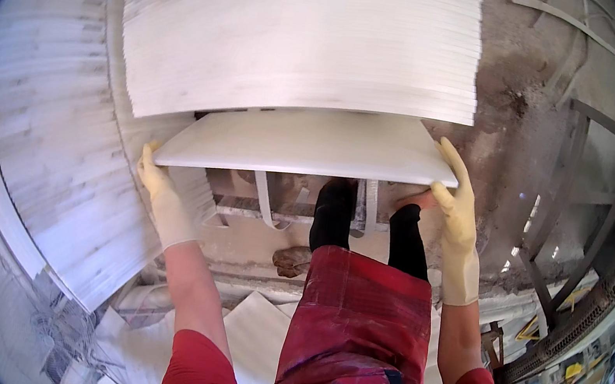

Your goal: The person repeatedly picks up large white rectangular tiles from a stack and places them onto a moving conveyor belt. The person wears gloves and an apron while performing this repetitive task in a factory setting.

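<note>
A smooth white rectangular panel (307, 142) lies level between my two hands, in front of my legs. My left hand (160, 185), in a cream glove, grips its left near corner. On the opposite side my right hand (457, 209), gloved alike, is closed on the right edge, thumb at the near corner and fingers along the side. Just beyond the panel rises a tall stack of white panels (298, 33), whose layered edges face me. The panel's far edge lies close against the foot of this stack; whether they touch, I cannot tell.
Another long stack of white panels (54, 93) runs along the left. A dark metal frame (569, 205) stands at the right, with curved strips (566, 20) on the dusty floor beyond. White sheets (252, 337) lie behind my legs, near a brown crumpled thing (290, 261).
</note>
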`<state>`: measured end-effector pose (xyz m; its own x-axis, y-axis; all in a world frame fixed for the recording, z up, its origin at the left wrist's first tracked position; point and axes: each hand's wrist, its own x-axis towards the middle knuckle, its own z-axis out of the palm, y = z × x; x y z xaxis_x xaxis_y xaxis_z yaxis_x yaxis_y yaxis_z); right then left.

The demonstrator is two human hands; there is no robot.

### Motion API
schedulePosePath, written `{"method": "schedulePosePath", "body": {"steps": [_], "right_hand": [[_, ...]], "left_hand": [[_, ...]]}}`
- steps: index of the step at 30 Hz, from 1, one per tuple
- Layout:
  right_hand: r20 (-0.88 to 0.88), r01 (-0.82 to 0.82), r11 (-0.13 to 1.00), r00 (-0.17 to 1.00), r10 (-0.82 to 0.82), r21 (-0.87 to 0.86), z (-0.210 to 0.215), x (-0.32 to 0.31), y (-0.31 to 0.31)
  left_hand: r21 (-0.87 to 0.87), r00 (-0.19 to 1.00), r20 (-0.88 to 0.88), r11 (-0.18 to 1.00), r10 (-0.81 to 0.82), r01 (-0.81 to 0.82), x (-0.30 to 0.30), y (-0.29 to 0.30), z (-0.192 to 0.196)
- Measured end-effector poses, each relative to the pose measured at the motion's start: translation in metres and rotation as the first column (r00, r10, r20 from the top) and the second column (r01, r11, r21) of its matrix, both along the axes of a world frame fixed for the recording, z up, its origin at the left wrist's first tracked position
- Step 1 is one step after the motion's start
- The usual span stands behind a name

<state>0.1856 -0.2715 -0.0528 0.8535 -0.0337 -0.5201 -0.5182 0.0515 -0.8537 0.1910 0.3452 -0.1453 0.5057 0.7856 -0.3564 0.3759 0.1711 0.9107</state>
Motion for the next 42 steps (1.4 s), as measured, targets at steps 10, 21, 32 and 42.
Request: {"method": "schedulePosePath", "body": {"steps": [10,21,32,42], "right_hand": [[0.312,-0.079,0.972,0.939,0.146,-0.22,-0.047,-0.039,-0.007],[0.354,0.215,0.93,0.93,-0.101,-0.299,0.069,-0.13,-0.117],[0.365,0.631,0.673,0.774,-0.517,-0.386,0.242,-0.323,-0.251],[0.446,0.99,0.124,0.142,-0.884,-0.069,0.297,-0.488,-0.305]], "left_hand": [[-0.306,0.995,0.097,0.95,-0.04,0.068,-0.032,0.0,-0.002],[-0.229,0.986,-0.164,0.973,-0.035,-0.004,-0.098,-0.146,0.041],[-0.385,0.94,-0.065,0.877,-0.335,0.286,-0.1,-0.33,0.131],[-0.392,0.768,0.005,0.705,-0.64,0.591,-0.021,-0.592,0.329]]}}
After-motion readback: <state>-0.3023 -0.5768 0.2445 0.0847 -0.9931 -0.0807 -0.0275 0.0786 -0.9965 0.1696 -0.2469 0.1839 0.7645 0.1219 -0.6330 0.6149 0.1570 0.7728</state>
